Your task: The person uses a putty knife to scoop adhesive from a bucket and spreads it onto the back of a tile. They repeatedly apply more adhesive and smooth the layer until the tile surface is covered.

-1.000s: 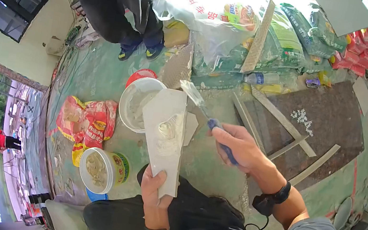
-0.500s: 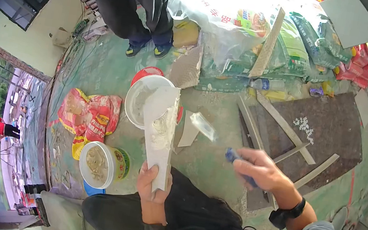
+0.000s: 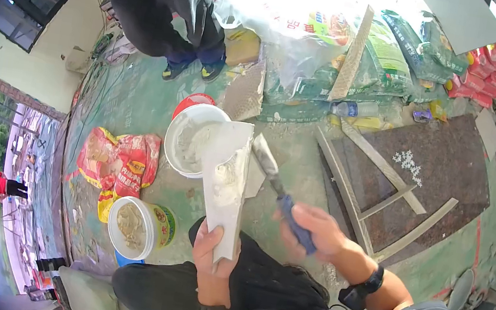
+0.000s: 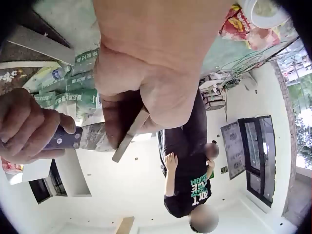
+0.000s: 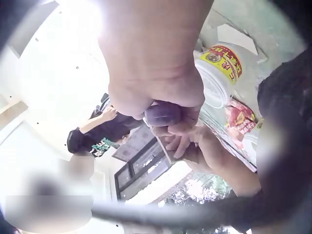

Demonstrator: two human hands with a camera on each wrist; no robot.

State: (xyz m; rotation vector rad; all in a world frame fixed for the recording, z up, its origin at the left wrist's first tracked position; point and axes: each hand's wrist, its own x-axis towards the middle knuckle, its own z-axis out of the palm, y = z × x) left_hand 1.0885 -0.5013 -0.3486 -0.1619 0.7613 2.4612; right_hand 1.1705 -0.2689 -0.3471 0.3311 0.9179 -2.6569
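Observation:
In the head view my left hand (image 3: 215,250) grips the lower end of a long off-white board piece (image 3: 232,139), thumb on its face. A creamy dollop of putty (image 3: 228,178) sits mid-board. My right hand (image 3: 316,234) is wrapped round the blue handle of a putty knife (image 3: 290,210), whose coated blade (image 3: 265,158) points up and left beside the board's right edge. From the left wrist the board's edge (image 4: 130,136) juts out of the fist, with the blade (image 4: 95,136) close by. The handle's butt (image 5: 163,114) pokes from my right fist in the right wrist view.
A white bucket (image 3: 169,149) stands behind the board, and a smaller paste tub (image 3: 150,230) at lower left near a red bag (image 3: 130,162). Wood strips (image 3: 382,166) lie on a brown sheet (image 3: 461,163) at right. A person (image 3: 155,4) stands at the back.
The putty knife swung away to the right of the board half a second ago, then came back left to the board's right edge. My left hand keeps its hold on the board.

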